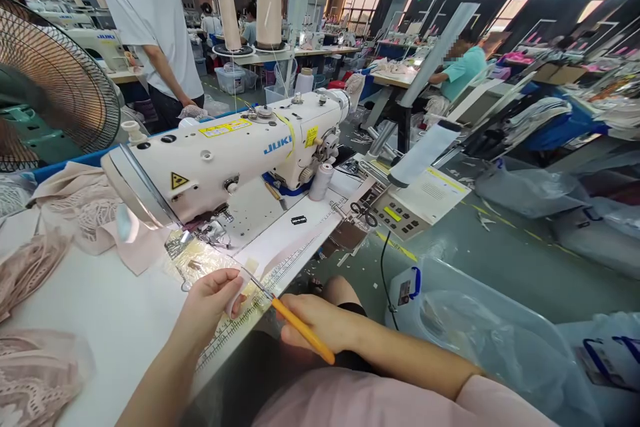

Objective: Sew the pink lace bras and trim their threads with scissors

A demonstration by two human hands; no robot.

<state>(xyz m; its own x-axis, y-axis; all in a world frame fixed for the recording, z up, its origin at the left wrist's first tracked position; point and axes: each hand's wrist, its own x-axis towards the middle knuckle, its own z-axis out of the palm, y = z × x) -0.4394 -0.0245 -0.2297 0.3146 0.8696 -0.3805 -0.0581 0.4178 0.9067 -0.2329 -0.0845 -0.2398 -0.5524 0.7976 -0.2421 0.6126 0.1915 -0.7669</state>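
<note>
My left hand [217, 293] is closed, thumb against fingers, on a small pale strip [243, 282] at the table's front edge. In my right hand [320, 320] is a tool with a long orange handle [303, 330] and a narrow metal end; its exact kind does not show. Its metal end reaches the strip beside my left fingertips. Just beyond my hands stands a white JUKI sewing machine [240, 147], its needle area over a plastic-covered bed [200, 263]. A razor blade [299, 219] lies on the white table, with a thread spool [321, 182] behind it.
Pale pink lace fabric [37, 373] lies at the left. A control panel [400, 213] and black scissors [365, 213] are right of the machine. A clear plastic bin [480, 320] stands on the floor. A large fan [55, 80] and a standing person [150, 20] are behind.
</note>
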